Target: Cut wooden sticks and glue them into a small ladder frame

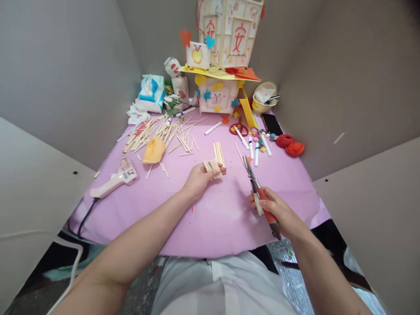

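Note:
My left hand [198,180] pinches a small bundle of short wooden sticks [212,166] between thumb and fingers, just above the purple cloth [203,227]. Right behind its fingertips, several longer sticks [218,152] lie side by side. Over the right part of the cloth, my right hand [275,210] is wrapped round red-handled cutting shears [267,208]. Their metal blades point away from me, toward a single thin stick [239,154]. A pale piece shows under the shears by my right fingers; I cannot make out what it is.
Loose sticks [144,135] and a yellow paper piece [154,149] lie at the left, with a pink glue gun [118,178] and its cord nearer. A decorated paper lantern house [218,94] stands at the back. Markers [256,154], a phone [271,124] and red yarn [294,148] are at the right.

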Action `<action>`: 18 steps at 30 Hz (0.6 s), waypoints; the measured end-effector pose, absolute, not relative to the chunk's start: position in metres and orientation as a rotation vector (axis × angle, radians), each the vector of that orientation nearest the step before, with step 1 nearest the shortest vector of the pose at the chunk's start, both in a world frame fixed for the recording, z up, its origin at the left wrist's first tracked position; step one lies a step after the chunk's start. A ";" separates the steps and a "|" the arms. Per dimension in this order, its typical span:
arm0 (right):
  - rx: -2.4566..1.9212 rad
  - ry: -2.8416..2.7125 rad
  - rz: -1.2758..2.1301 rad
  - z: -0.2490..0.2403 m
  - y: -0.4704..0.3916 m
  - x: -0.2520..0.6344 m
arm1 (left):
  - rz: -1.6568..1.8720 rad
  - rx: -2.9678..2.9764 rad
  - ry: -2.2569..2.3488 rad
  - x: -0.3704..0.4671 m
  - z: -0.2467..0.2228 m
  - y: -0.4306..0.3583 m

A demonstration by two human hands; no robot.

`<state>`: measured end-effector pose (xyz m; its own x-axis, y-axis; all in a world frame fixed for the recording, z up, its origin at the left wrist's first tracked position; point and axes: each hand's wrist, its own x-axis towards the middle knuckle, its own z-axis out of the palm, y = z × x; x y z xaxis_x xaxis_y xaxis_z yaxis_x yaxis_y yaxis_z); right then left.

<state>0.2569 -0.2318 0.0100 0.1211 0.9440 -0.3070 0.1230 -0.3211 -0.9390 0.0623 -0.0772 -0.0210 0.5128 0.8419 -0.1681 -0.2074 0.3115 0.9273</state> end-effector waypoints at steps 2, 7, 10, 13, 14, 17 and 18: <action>-1.587 -1.054 1.292 0.009 -0.233 0.257 | 0.809 1.183 0.759 0.065 -0.025 -0.081; -1.563 -1.017 1.282 0.010 -0.233 0.259 | 0.795 1.590 0.795 0.068 -0.033 -0.086; -1.561 -1.027 1.254 0.011 -0.232 0.260 | 0.748 1.796 0.824 0.068 -0.032 -0.086; -1.550 -1.041 1.254 0.013 -0.231 0.259 | 0.711 1.864 0.847 0.067 -0.030 -0.086; -1.554 -1.046 1.255 0.014 -0.230 0.259 | 0.703 1.877 0.856 0.067 -0.029 -0.086; -1.628 -1.105 1.223 0.017 -0.229 0.256 | 0.698 1.903 0.883 0.067 -0.029 -0.087; -1.683 -1.144 1.184 0.018 -0.229 0.254 | 0.703 1.908 0.894 0.067 -0.030 -0.088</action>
<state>0.2545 -0.2292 0.0177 0.1656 0.9488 -0.2691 0.2364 -0.3031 -0.9232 0.0670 -0.0882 -0.0298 0.5791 0.8069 0.1163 0.3032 -0.3456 0.8880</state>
